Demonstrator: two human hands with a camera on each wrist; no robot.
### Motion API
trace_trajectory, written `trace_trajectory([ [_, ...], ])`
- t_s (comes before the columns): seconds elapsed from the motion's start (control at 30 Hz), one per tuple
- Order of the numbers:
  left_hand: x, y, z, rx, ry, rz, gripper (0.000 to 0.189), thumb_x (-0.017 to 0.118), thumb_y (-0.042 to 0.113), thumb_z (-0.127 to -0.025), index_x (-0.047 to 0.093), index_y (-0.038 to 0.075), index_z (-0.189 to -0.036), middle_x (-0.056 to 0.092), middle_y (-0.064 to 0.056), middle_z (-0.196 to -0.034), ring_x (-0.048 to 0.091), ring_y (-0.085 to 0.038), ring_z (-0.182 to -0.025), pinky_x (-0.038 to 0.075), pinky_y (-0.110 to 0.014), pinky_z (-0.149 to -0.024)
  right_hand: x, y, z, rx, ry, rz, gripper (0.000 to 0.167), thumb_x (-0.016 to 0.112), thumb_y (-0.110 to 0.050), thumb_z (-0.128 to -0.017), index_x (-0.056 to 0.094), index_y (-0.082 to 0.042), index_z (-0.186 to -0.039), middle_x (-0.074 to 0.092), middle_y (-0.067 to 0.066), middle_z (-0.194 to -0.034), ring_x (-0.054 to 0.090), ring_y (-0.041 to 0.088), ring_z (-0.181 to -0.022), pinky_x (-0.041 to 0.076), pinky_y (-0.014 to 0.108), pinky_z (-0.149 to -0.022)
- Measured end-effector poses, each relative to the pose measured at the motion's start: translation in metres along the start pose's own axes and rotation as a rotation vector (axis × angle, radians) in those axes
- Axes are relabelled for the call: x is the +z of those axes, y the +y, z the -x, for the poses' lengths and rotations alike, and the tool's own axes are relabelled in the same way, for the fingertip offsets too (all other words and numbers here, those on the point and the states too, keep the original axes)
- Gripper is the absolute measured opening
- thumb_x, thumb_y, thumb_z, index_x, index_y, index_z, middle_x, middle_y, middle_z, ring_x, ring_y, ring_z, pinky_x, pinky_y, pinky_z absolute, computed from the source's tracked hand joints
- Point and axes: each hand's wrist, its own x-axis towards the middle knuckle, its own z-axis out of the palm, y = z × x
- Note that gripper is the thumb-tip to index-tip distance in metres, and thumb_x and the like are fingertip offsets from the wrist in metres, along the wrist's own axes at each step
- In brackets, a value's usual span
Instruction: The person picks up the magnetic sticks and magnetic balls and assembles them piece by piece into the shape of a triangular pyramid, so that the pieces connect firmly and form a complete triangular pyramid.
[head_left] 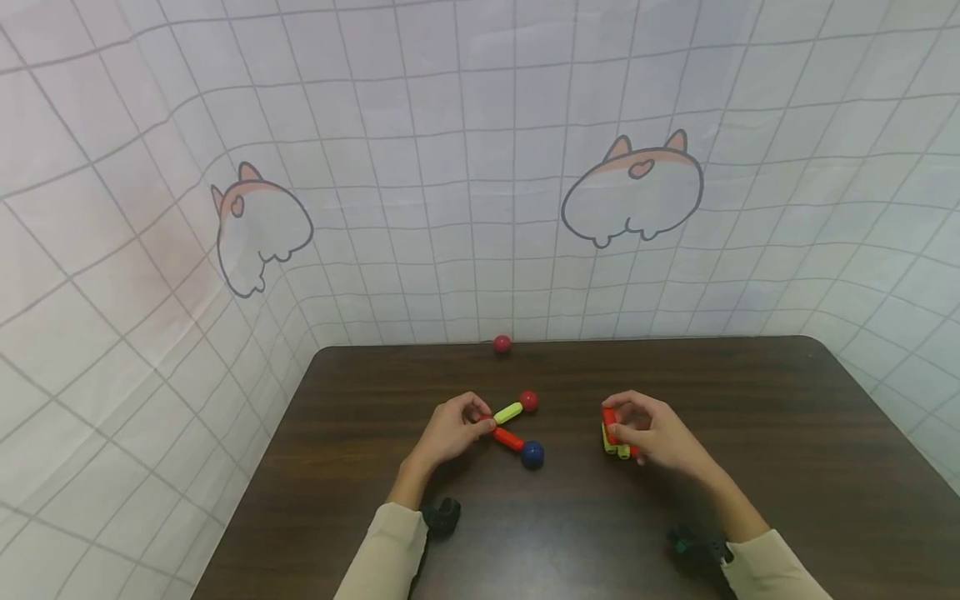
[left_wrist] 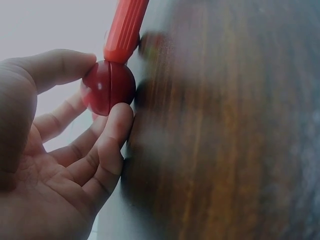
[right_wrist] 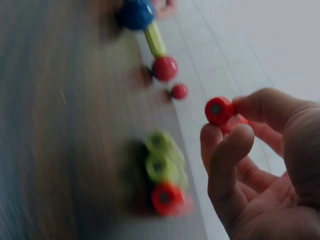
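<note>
My left hand pinches a red ball between thumb and fingers at the table surface. From that ball a red magnetic stick reaches to a blue ball. A yellow-green stick runs from the same corner to another red ball, making a V shape. On the right, my right hand pinches a loose red stick, its round end with a grey centre showing. Below it lie yellow-green sticks side by side with one more red stick, blurred in the right wrist view.
A lone red ball sits at the far edge of the dark wooden table. A white grid-patterned cloth hangs behind the table and at both sides. Each wrist wears a black camera band.
</note>
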Motion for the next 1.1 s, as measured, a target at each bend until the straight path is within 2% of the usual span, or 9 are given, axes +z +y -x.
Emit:
trace_trajectory([
  [0.43,0.000,0.002,-0.001,0.010,-0.021,-0.018,0.018,0.077,0.027,-0.091,0.069,0.014,-0.101,0.067,-0.002,-0.090,0.058,-0.011,-0.065,0.047,-0.027,-0.060,0.050,-0.020,-0.027,0.016,0.035,-0.049,0.033,0.070,-0.011,-0.096,0.059,-0.006,-0.126,0.062,0.017,-0.100,0.062,0.027,-0.066,0.052,0.033,-0.046],
  [0.6,0.000,0.002,0.000,0.005,-0.032,-0.013,0.019,0.078,0.027,-0.090,0.069,0.013,-0.100,0.069,-0.003,-0.091,0.057,-0.012,-0.065,0.047,-0.028,-0.059,0.066,-0.026,-0.041,0.041,0.046,-0.064,0.033,0.072,-0.010,-0.094,0.061,-0.008,-0.126,0.063,0.016,-0.101,0.060,0.023,-0.063,0.052,0.033,-0.046],
  [0.83,-0.001,0.003,0.001,-0.021,-0.039,-0.023,0.018,0.077,0.028,-0.090,0.068,0.016,-0.099,0.069,0.000,-0.092,0.057,-0.012,-0.064,0.047,-0.028,-0.059,0.081,-0.027,-0.057,0.051,0.055,-0.063,0.033,0.071,-0.009,-0.094,0.062,-0.009,-0.125,0.062,0.014,-0.100,0.055,0.020,-0.057,0.051,0.031,-0.047],
  [1.1,-0.002,0.002,0.002,-0.009,-0.040,-0.012,0.018,0.077,0.029,-0.090,0.068,0.016,-0.099,0.069,-0.001,-0.090,0.055,-0.012,-0.062,0.046,-0.029,-0.058,0.092,-0.026,-0.064,0.097,0.067,-0.071,0.032,0.073,-0.007,-0.093,0.064,-0.012,-0.123,0.061,0.012,-0.099,0.054,0.019,-0.057,0.050,0.030,-0.048],
])
